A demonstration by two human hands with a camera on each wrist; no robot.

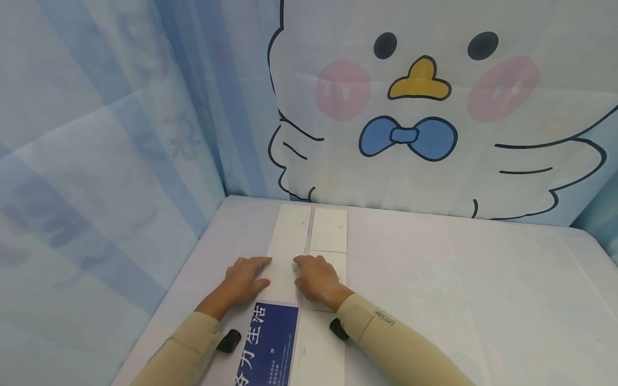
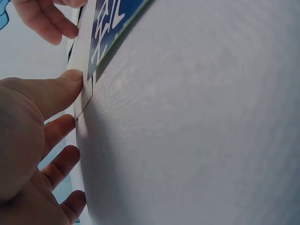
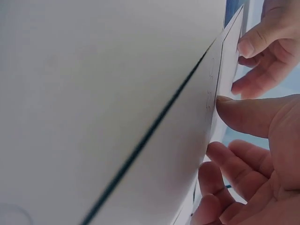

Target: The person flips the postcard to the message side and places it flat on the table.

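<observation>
White rectangular cards lie in two columns on the white table. Between my hands is a white card [image 1: 281, 279] of the left column, just above a blue card [image 1: 272, 343] with white characters. My left hand [image 1: 241, 280] touches the left edge of the white card, thumb and fingers spread; the left wrist view shows the thumb [image 2: 65, 86] beside the blue card's corner. Over the right column, my right hand [image 1: 318, 279] rests with its fingertips near the seam between columns. It partly hides the card [image 1: 341, 273] beneath it. In the right wrist view its fingers [image 3: 248, 164] look loosely bent.
Two more white cards, one left [image 1: 289, 225] and one right [image 1: 330, 230], lie at the far end. A larger white card [image 1: 318, 348] sits beside the blue one. Behind the table [image 1: 458, 300] hangs a printed curtain [image 1: 415, 182]; another curtain [image 1: 96, 187] borders the left.
</observation>
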